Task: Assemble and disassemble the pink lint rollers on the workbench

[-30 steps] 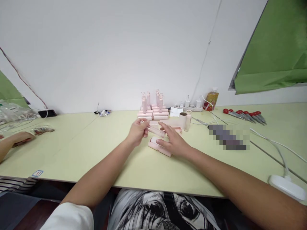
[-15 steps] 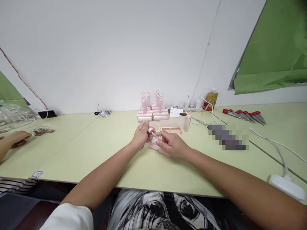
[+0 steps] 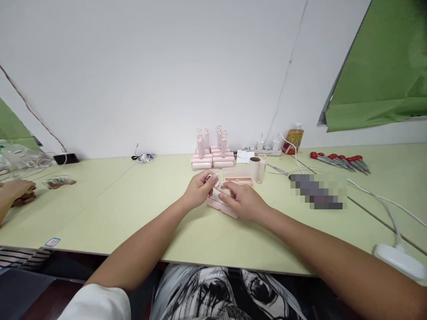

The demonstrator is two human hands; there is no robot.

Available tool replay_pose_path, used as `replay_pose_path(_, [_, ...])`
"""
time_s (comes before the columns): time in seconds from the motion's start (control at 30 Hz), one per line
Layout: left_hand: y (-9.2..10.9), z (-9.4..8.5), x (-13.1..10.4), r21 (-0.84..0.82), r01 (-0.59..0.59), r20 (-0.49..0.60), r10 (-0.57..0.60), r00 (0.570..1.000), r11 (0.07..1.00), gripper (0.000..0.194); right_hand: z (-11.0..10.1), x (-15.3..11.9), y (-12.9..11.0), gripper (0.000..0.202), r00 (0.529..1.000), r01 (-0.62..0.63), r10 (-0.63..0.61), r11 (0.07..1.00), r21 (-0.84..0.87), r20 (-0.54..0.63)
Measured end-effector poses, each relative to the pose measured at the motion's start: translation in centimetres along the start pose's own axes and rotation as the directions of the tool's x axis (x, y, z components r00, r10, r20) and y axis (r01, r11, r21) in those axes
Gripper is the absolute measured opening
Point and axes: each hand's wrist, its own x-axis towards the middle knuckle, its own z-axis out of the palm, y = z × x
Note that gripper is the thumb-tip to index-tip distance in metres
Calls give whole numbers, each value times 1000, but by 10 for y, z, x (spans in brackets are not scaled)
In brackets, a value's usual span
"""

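My left hand point(image 3: 199, 189) is closed, its thumb and fingers pinching the pink cap point(image 3: 216, 183) at one end of a clear pinkish tube point(image 3: 224, 191). Around the tube's other end the fingers of my right hand point(image 3: 245, 200) are curled. Both hands are over a pale pink box point(image 3: 223, 208) on the table, which they partly cover. Just beyond them is an open pink tray point(image 3: 238, 181). A pink cylinder point(image 3: 254, 169) and a clear tube with a looped top point(image 3: 261, 171) stand beside that tray.
Pink boxes point(image 3: 223, 164) with several upright tubes point(image 3: 223, 144) stand against the wall. On the right are a drink bottle point(image 3: 293, 138), red-handled tools point(image 3: 336, 161), cables, a blurred-out item point(image 3: 315, 191) and a white adapter point(image 3: 398, 261). Another person's hand point(image 3: 15, 191) is at far left.
My left hand has moved slightly right, and its thumb now presses over the cap, which showed more before. My right hand stays almost in place. The other person's hand has shifted.
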Motion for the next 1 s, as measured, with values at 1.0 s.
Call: replay_pose_path(1.0, [13, -19, -7, 503, -208, 441, -43, 896, 839, 25, -13, 5, 20, 43, 972, 145, -112, 978, -150, 207])
